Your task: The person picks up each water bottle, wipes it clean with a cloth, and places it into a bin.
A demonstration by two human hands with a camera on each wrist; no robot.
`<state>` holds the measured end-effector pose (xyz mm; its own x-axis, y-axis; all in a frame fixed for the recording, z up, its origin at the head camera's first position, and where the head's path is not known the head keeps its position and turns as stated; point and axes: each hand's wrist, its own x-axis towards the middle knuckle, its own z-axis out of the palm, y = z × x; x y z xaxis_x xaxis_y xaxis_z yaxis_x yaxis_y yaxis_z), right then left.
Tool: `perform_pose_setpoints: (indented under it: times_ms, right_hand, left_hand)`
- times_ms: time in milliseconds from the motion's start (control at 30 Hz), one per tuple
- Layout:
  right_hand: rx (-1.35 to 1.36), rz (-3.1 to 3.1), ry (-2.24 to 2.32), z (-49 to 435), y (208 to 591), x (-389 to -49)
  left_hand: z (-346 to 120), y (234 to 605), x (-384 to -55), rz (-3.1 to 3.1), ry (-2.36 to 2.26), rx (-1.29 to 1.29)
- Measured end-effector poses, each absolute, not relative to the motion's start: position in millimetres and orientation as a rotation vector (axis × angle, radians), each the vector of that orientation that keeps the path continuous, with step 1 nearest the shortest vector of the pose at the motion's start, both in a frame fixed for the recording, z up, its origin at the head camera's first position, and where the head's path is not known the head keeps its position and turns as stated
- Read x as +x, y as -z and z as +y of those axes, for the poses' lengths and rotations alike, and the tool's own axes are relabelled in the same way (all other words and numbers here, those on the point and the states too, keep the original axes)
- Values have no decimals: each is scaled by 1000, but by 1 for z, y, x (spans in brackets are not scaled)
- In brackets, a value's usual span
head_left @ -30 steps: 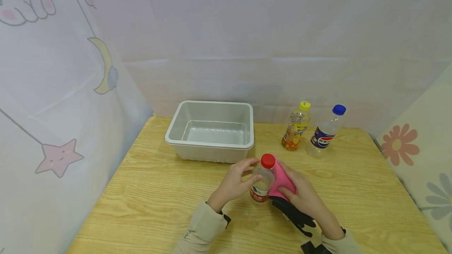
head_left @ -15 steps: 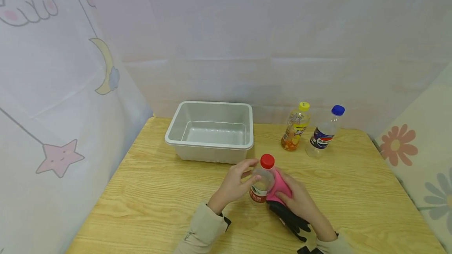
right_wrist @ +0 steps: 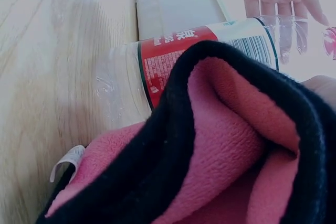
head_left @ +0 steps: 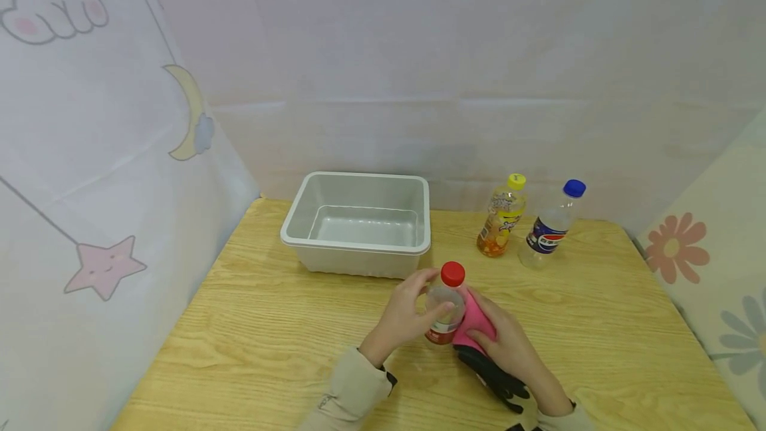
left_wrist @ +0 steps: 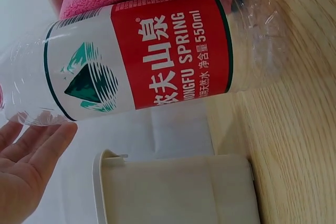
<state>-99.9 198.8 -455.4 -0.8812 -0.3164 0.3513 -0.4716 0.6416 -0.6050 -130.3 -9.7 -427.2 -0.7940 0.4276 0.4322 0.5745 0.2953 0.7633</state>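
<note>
Standing near the grey plastic tub, in front of its right side, was a red-capped Nongfu Spring bottle. The left hand curved round its shoulder, thumb across the front; the right hand gripped a pink fleecy cloth against it, on the side farther from the tub. Thin, clear and seemingly drained, the bottle would likely handle light, slick and easily dented, making its stiff neck the surest hold; the cloth looked soft and limp.
</note>
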Motion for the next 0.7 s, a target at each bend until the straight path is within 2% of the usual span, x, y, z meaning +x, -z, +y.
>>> perform_pose_setpoints:
  times_ms: [700]
  right_hand:
    - [666, -2591, -980, 207, 425, -97]
  left_hand:
    - [-12, 426, -133, -2388, 1575, -996]
